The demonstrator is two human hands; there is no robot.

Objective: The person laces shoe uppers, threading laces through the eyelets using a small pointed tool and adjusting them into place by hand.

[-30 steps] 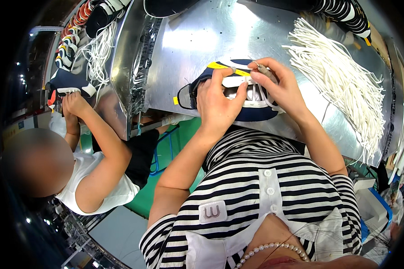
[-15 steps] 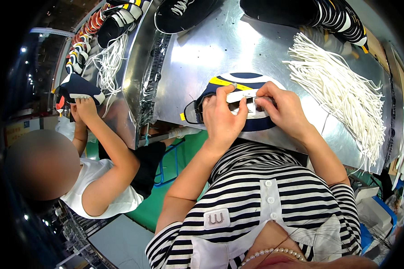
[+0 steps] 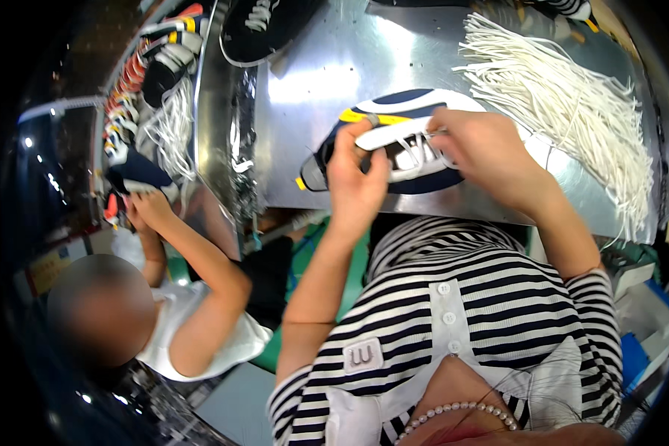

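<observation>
Left hand (image 3: 355, 178): shifted slightly toward the heel since the earlier frame, widening the gap to the right hand (image 3: 490, 145); more crossed lace (image 3: 420, 152) shows between them.
Left grip: forefinger outside, thumb at the opening, pinching the white strip (image 3: 394, 135) of the shoe (image 3: 401, 119) between them; the other fingers are largely hidden.
Right grip: fingers bent and bunched at the lace, toward the toe end of the opening; blur and overlap hide the tips, so what they pinch cannot be told.
Shoe: navy, white and yellow; at the near edge of the tabletop (image 3: 290, 134), heel toward the left edge, toe toward the right edge.
Lace pile (image 3: 557, 119): white, spread along the right edge, near the toe.
Dark shoe (image 3: 264, 30): white-laced, at the far left corner.
Left bench (image 3: 214, 141): carries a row of shoes (image 3: 130, 85) and a lace bundle (image 3: 172, 134).
Co-worker (image 3: 201, 334): beyond the left edge, hands on a navy-and-white shoe (image 3: 141, 169).
</observation>
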